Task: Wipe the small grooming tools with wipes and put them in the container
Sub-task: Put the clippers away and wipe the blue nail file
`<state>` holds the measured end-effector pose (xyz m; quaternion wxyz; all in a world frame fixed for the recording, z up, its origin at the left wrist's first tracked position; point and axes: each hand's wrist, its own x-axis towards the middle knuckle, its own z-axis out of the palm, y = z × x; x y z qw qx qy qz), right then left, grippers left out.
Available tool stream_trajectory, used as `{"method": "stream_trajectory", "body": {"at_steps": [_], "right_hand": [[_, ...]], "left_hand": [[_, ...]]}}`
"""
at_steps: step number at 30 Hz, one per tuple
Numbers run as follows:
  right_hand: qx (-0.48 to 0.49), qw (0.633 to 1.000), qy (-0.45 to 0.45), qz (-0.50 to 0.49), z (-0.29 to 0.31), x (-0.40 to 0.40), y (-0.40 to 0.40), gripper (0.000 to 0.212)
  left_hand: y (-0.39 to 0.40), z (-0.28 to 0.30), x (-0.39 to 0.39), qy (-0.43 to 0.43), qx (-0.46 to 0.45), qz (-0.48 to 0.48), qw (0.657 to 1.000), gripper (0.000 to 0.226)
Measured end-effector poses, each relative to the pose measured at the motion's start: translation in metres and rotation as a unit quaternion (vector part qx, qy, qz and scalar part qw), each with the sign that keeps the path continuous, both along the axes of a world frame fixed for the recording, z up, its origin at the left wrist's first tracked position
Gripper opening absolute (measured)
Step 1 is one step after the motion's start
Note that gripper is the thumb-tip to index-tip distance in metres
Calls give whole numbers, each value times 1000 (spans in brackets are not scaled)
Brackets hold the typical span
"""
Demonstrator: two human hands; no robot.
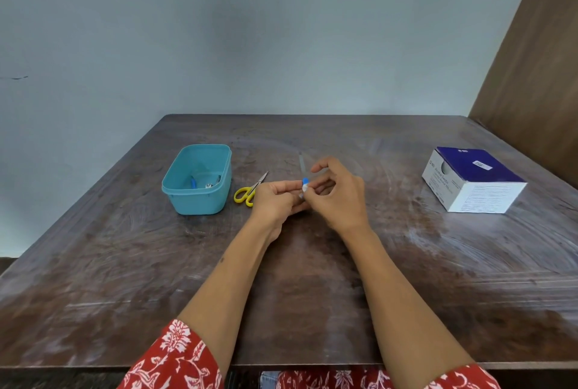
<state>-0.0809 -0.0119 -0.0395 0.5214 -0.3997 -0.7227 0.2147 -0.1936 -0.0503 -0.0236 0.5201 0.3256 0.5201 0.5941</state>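
Over the middle of the table, my left hand (275, 201) and my right hand (337, 194) meet around a small blue-and-white wipe packet (305, 185), pinched between their fingertips. Yellow-handled scissors (248, 193) lie just left of my left hand. A teal plastic container (197, 179) stands further left with a blue-handled tool (194, 183) and a small metal tool (210, 184) inside. A thin metal nail file (301, 163) lies on the table beyond my hands.
A blue-and-white box of wipes (472, 180) sits at the right of the dark wooden table (312, 295). A wall stands behind the table and a brown panel rises at the far right.
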Motion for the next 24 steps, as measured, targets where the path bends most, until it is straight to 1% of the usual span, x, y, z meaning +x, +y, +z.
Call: {"method": "stream_trajectory", "body": {"at_steps": [3, 8, 10, 14, 19, 21, 24], "right_hand": [[4, 999, 31, -21, 2, 0, 1, 31], [6, 999, -31, 13, -1, 0, -3, 28], [2, 1000, -24, 14, -1, -1, -2, 27], [3, 1000, 15, -2, 1, -1, -1, 35], [4, 1000, -13, 15, -1, -1, -2, 35], [3, 1000, -7, 18, -1, -2, -1, 36], [16, 1000, 19, 10, -1, -2, 0, 44]], "left_hand": [[0, 0, -1, 5, -15, -17, 1000, 25], [-1, 0, -3, 18, 9, 10, 1000, 24], [0, -1, -4, 17, 9, 11, 1000, 23], [-1, 0, -2, -3, 13, -2, 1000, 20], [1, 3, -2, -18, 11, 29, 999, 7], [2, 3, -3, -22, 14, 35, 999, 8], [1, 3, -3, -18, 14, 26, 999, 8]]}}
